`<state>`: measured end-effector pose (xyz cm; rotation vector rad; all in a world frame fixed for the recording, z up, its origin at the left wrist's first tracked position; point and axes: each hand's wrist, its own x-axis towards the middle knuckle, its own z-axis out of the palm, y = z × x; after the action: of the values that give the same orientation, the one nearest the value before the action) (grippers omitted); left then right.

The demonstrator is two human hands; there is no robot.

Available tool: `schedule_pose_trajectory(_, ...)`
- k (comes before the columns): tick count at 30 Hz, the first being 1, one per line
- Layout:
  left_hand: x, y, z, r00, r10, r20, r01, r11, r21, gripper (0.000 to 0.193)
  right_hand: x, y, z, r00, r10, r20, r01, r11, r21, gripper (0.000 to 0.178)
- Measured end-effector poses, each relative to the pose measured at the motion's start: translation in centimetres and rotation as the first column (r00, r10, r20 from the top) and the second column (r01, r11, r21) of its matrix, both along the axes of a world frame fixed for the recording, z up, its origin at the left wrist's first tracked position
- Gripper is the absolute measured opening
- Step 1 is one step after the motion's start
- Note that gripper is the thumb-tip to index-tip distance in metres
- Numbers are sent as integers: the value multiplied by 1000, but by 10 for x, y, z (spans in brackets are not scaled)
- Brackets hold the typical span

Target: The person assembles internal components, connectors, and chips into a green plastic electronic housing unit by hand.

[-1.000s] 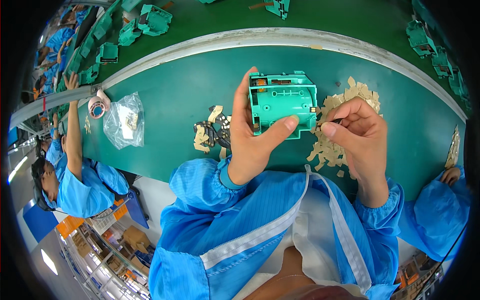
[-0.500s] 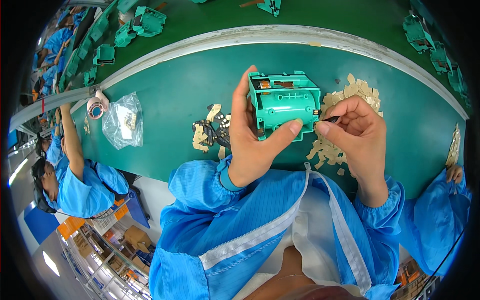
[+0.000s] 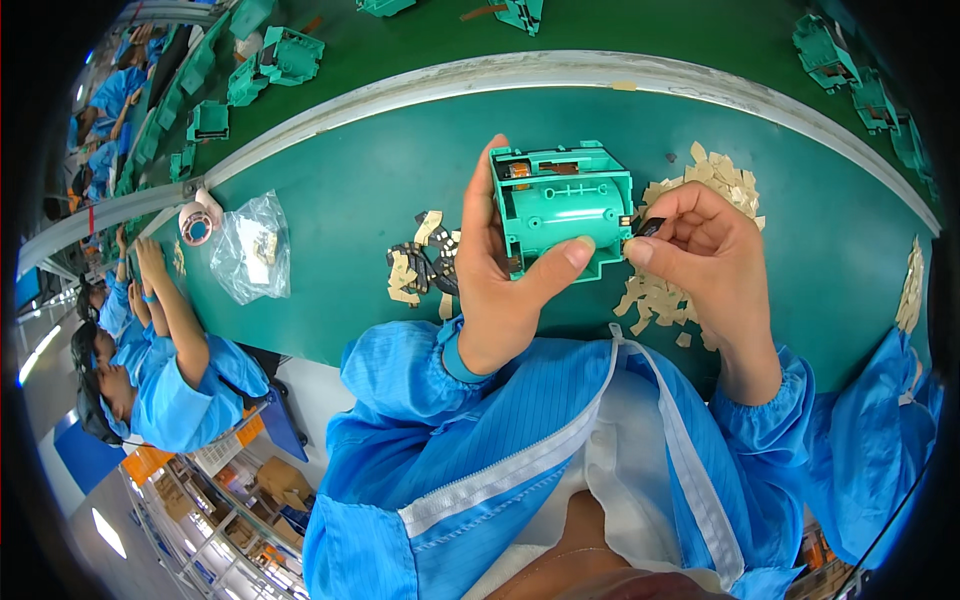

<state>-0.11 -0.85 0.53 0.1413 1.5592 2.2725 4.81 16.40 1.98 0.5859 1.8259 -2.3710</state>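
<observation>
Above the table, my left hand (image 3: pixel 495 305) grips a green plastic housing (image 3: pixel 562 212), its thumb across the front lower edge. The housing has a rounded middle, and a copper-coloured part shows in its upper left. With thumb and forefinger, my right hand (image 3: pixel 712 255) pinches a small black piece (image 3: pixel 650 228) close to the housing's right side. Whether that piece touches the housing, I cannot tell. A loose heap of cream paper bits (image 3: pixel 738 190) lies behind and below my right hand. Left of my left hand is a small pile of black pieces (image 3: pixel 432 262) mixed with cream bits.
On the left of the table lie a clear plastic bag (image 3: pixel 275 270) and a tape roll (image 3: pixel 197 230). A pale rail (image 3: pixel 480 72) separates the table from a green strip carrying several green housings (image 3: pixel 292 55). Co-workers in blue (image 3: pixel 185 395) sit at left; a blue sleeve (image 3: pixel 860 440) shows at right.
The held housing has shifted slightly left, and the black piece is tilted more steeply. Housings beyond the rail have moved a little left. The left co-worker's arm has moved.
</observation>
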Motion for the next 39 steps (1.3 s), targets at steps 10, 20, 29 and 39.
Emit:
schedule_pose_trajectory(10, -4, -2, 3, 926, -235, 297, 171, 959, 226, 66, 3, 0, 4, 989, 20, -150, -45, 985, -167, 12)
schedule_pose_trajectory(20, -5, -7, -26, 797, -484, 362, 211, 783, 585, 44, 7, -5, 4, 951, -41, -306, 70, 994, 84, 7)
schedule_pose_trajectory(29, -4, -5, -24, 751, -505, 425, 119, 737, 665, 36, 8, -6, 2, 935, -38, -352, 99, 982, 158, 6)
schedule_pose_trajectory(39, -5, -5, -25, 736, -532, 419, 109, 704, 702, 36, 7, -8, 3, 929, -43, -367, 116, 977, 178, 6)
